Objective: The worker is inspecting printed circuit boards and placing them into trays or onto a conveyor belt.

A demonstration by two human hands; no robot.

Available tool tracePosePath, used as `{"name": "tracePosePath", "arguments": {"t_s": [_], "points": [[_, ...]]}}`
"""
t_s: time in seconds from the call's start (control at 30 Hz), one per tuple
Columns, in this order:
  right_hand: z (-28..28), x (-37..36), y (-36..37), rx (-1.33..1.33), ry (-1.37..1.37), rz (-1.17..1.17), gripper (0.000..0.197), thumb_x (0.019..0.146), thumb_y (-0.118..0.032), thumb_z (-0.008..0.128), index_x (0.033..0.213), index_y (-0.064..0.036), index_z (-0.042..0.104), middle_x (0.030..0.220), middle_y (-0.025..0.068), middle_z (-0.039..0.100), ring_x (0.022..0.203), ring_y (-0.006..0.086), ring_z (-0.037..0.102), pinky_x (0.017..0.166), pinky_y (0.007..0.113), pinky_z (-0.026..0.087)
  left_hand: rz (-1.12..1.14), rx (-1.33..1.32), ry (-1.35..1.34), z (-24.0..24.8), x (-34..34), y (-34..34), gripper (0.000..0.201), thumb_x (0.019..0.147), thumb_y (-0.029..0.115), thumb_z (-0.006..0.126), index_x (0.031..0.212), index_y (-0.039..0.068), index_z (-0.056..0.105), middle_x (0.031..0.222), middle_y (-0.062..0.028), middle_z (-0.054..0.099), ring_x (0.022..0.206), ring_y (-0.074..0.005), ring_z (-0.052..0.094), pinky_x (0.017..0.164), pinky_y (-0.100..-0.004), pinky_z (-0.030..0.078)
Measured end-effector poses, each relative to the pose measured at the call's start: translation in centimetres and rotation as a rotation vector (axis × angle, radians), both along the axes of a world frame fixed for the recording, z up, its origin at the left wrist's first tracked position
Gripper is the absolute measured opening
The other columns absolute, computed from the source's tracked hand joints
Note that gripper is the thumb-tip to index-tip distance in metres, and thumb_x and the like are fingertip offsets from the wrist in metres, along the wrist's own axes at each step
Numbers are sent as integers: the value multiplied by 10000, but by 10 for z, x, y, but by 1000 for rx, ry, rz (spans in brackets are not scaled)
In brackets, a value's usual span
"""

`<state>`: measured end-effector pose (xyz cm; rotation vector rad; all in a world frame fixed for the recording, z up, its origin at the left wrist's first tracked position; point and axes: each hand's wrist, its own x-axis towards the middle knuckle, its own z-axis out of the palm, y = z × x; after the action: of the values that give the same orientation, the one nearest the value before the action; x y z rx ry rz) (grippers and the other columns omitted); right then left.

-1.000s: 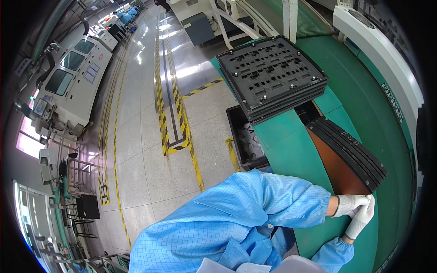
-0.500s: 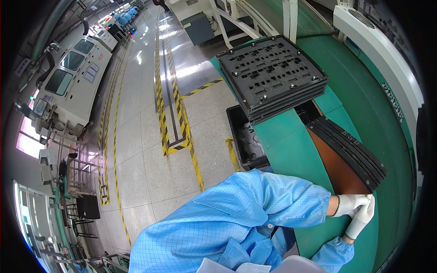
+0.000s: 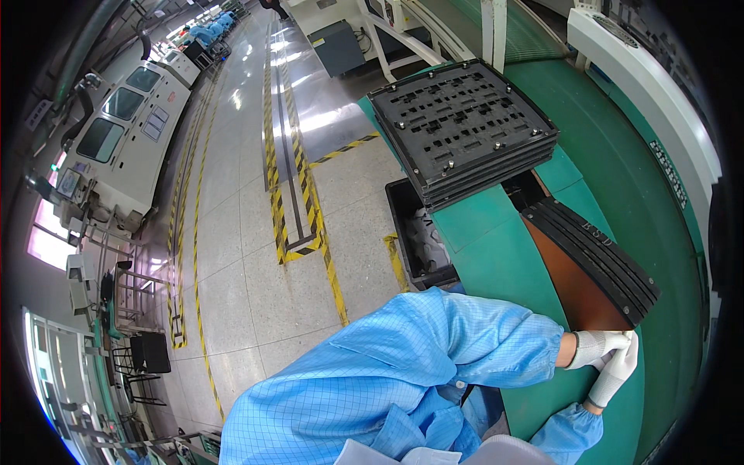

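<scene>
Left hand [image 3: 593,349], right hand [image 3: 616,375]: pressed together beside nearer black stack [image 3: 597,256]; grip could not be told; pause was judged, parting needed next.

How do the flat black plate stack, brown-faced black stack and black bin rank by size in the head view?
Largest to smallest:
flat black plate stack
brown-faced black stack
black bin, partly hidden
</scene>
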<state>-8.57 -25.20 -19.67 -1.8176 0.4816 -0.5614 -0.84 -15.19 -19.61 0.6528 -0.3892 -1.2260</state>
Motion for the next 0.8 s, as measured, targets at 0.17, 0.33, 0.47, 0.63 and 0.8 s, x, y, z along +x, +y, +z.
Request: {"name": "tracePosePath", "arguments": {"t_s": [0.17, 0.33, 0.47, 0.63, 0.8], "points": [[2, 0, 2, 20, 2, 2, 294, 998, -175, 431, 1185, 22, 544, 980, 54, 590, 861, 107, 573, 732, 229, 481, 15, 4, 10, 0, -1, 0, 369, 918, 309, 434, 1221, 101, 474, 1169, -160, 562, 1077, -294, 581, 909, -442, 482], [2, 0, 2, -63, 10, -2, 286, 1000, -173, 434, 1181, 18, 546, 980, 52, 589, 861, 107, 573, 727, 226, 483, 33, -2, 70, 3, 1, 3, 384, 893, 295, 527, 1198, 63, 512, 1144, -150, 577, 1055, -264, 602, 868, -399, 522], [-4, -1, -4, 19, 0, 23, 289, 1000, -179, 441, 1191, 15, 540, 980, 49, 587, 858, 102, 577, 726, 222, 486, 9, -2, 38, 3, 1, 3, 374, 907, 304, 480, 1210, 86, 495, 1151, -150, 573, 1067, -269, 588, 887, -411, 497], [-7, -1, -6, 19, 1, -1, 296, 1000, -185, 445, 1203, 11, 535, 994, 48, 587, 858, 107, 588, 727, 227, 498, -8, 11, 14, 0, 1, 0, 367, 922, 316, 428, 1217, 102, 478, 1167, -153, 564, 1085, -279, 568, 913, -427, 469], [-6, -1, -5, 57, 6, 0, 302, 999, -190, 448, 1210, 9, 534, 993, 51, 588, 854, 109, 590, 721, 227, 501, -28, -5, -18, 0, 1, 2, 388, 928, 323, 408, 1238, 97, 463, 1204, -165, 544, 1119, -303, 553, 943, -445, 454]]}}
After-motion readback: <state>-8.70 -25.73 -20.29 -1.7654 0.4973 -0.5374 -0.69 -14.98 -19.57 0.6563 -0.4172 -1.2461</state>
